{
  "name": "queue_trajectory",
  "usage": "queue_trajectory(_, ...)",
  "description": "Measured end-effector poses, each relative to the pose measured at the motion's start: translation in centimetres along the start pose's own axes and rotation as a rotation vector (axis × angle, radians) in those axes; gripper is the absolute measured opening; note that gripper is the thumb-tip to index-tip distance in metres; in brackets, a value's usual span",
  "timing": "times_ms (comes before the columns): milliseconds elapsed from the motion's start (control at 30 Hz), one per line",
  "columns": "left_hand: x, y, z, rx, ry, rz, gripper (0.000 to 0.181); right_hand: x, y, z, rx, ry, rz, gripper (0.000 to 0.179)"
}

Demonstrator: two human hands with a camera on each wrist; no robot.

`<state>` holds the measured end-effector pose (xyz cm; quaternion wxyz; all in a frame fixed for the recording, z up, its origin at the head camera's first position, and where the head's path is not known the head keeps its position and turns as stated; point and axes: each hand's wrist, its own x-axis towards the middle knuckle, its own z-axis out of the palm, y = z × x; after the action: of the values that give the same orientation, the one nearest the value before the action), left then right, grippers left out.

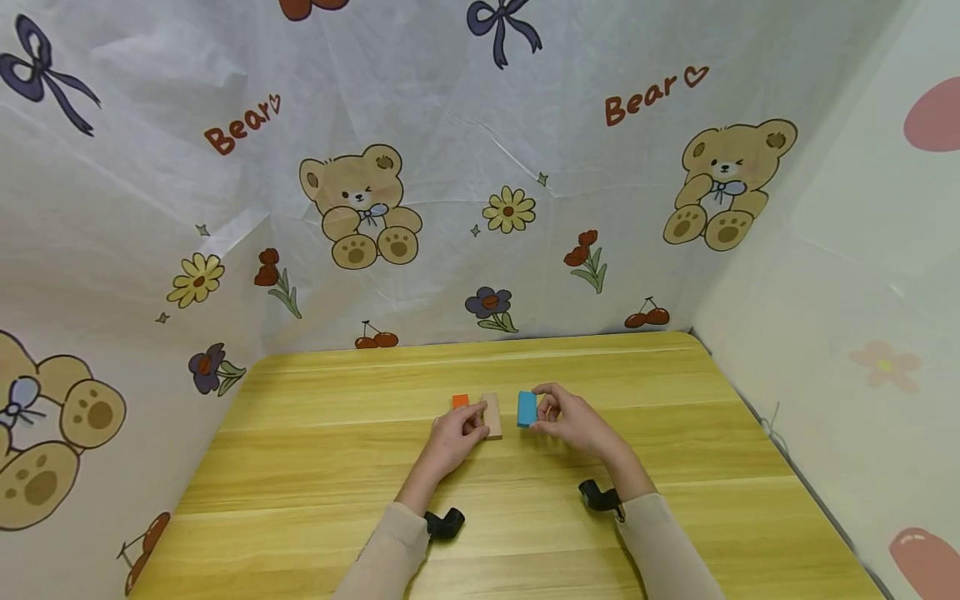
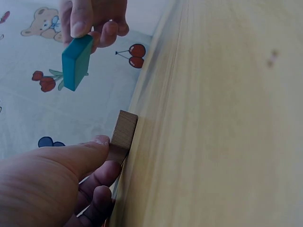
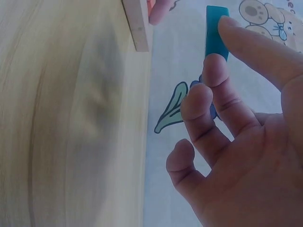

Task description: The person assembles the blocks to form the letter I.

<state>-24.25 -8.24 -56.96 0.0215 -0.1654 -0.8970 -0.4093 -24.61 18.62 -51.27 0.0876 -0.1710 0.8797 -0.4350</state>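
In the head view, my left hand (image 1: 453, 435) is at the left side of a plain wooden block (image 1: 492, 416) on the table. Its thumb and bent fingers hold the block's edge in the left wrist view. An orange block (image 1: 460, 401) lies just beyond that hand, partly hidden by it. My right hand (image 1: 573, 423) pinches a blue block (image 1: 527, 409) by its edges, thumb against forefinger. Both wrist views show this blue block (image 2: 76, 64) raised off the tabletop, its remaining fingers bent loosely below the grip.
The wood-grain table (image 1: 337, 500) ends at a patterned cloth backdrop (image 1: 442, 250) with bears and flowers. A pale wall (image 1: 847, 250) stands along the right side. Black wrist cameras (image 1: 446, 524) sit at both cuffs.
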Motion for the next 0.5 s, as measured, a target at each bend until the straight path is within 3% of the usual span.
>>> queue_trajectory(500,0.00,0.17,-0.12,-0.004,-0.010,-0.007,0.048,-0.32,-0.85,-0.09,0.041,-0.080,-0.066,0.057)
